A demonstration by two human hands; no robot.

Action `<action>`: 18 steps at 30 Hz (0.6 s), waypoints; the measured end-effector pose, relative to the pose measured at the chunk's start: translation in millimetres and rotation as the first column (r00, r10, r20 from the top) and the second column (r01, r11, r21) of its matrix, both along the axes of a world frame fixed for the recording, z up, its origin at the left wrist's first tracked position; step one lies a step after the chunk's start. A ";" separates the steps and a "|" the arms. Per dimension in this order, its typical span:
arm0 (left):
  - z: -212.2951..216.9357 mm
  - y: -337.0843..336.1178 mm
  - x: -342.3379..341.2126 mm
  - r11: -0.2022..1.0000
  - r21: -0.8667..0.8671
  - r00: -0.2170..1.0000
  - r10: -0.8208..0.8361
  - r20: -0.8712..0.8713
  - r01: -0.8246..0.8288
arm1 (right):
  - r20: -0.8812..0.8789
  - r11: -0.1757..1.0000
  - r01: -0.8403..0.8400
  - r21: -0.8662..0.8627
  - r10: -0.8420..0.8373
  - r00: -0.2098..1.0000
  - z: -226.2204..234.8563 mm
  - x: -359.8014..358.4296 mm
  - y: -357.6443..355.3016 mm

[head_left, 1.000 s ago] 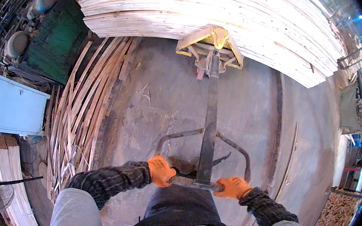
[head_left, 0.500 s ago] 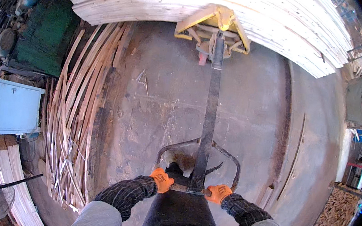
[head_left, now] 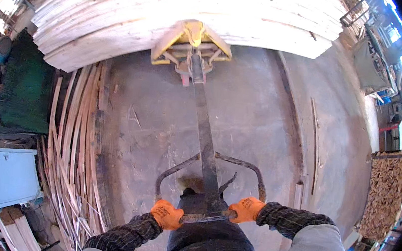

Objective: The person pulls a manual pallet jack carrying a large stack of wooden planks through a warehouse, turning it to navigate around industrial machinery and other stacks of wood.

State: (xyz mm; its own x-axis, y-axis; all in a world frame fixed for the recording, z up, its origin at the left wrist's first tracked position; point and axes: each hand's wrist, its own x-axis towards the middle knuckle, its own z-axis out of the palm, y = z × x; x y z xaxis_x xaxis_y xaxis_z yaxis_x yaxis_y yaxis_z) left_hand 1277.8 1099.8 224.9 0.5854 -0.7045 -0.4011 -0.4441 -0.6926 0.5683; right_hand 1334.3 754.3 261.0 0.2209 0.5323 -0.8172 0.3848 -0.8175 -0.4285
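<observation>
Handlebar (head_left: 205,217) (held) between left grip (head_left: 167,215), right grip (head_left: 247,210).

Grey floor (head_left: 243,105) beneath a yellow pallet jack (head_left: 203,121) and wooden strips (head_left: 77,120)

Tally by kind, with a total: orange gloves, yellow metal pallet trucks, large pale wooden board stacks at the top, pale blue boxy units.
Orange gloves, left and right: 2
Yellow metal pallet truck: 1
Large pale wooden board stack: 1
Pale blue boxy unit: 1
Total: 5
</observation>
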 end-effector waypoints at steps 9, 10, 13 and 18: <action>-148.1 -29.9 -71.9 0.995 0.092 0.987 0.063 -0.147 -0.049 | -0.045 0.998 -0.059 -0.027 0.058 0.997 -154.2 -72.1 -15.1; -144.0 -28.7 -78.8 0.995 0.045 0.986 0.090 -0.138 -0.084 | -0.036 0.999 -0.019 0.028 0.020 0.999 -153.5 -82.7 -21.3; -127.4 -33.7 -75.6 0.997 0.052 0.990 0.070 -0.120 -0.064 | -0.008 0.999 0.026 0.018 -0.026 1.000 -138.9 -81.4 -25.4; -30.0 -13.1 -58.9 0.992 0.128 0.994 0.009 -0.110 0.005 | 0.048 0.992 0.125 -0.032 -0.123 0.991 -28.1 -72.2 -6.2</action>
State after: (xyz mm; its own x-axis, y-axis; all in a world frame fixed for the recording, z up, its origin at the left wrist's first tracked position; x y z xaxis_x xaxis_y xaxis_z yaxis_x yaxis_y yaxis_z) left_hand 1218.9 1086.7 194.9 0.5342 -0.6423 -0.5496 -0.3825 -0.7634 0.5205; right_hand 1262.1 748.1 233.0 0.3212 0.4694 -0.8225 0.2979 -0.8745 -0.3827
